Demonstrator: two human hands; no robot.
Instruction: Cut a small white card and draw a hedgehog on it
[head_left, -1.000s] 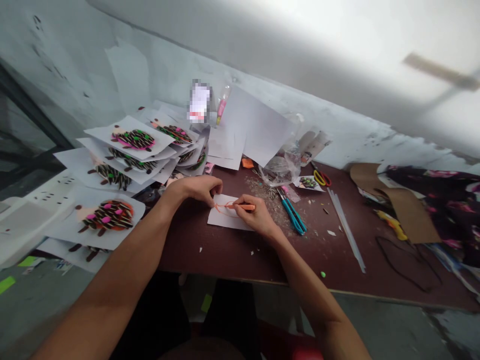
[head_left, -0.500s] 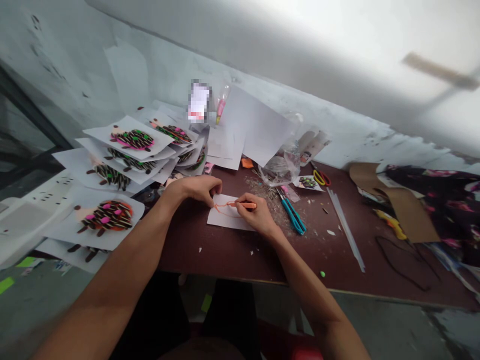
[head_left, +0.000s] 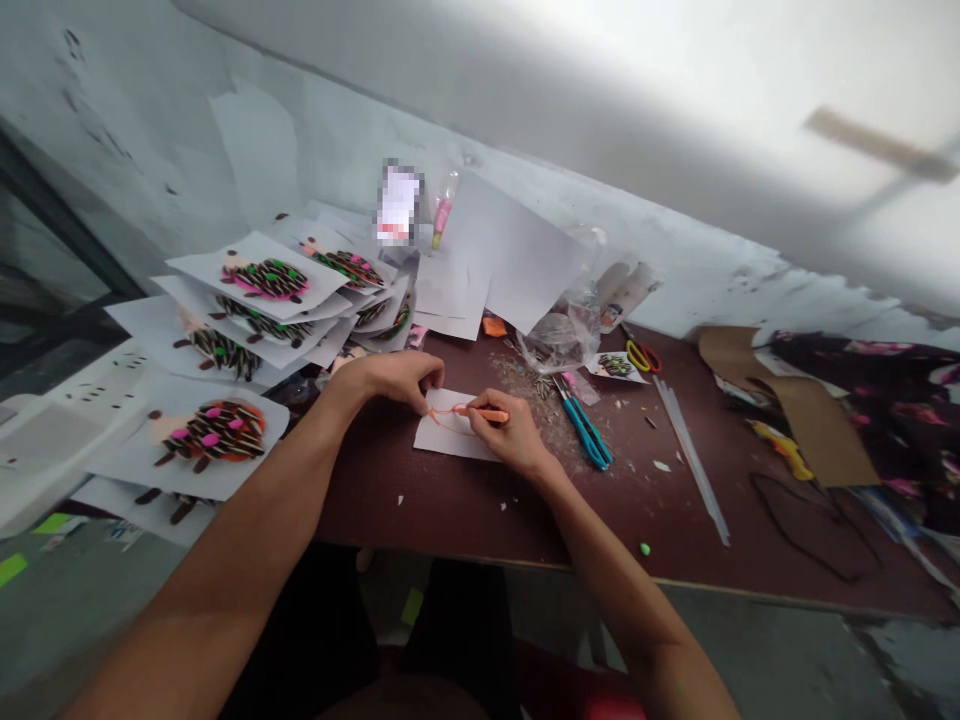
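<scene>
Right hand (head_left: 517, 436) pinches orange pen (head_left: 493, 416); tip by orange lines on white paper (head_left: 442, 440), under and left of grip. Left hand (head_left: 397, 378) has thumb at paper's corner; can't tell if pinching. Looks like drawing; needs still paper, steady pen.

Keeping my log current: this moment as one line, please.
left hand: touching white paper | right hand: holding orange pen | paper: orange lines drawn | nearby: teal-handled tool

Craft workspace: hedgehog pictures (head_left: 214, 430), cutters (head_left: 589, 432), glue gun (head_left: 781, 447).
</scene>
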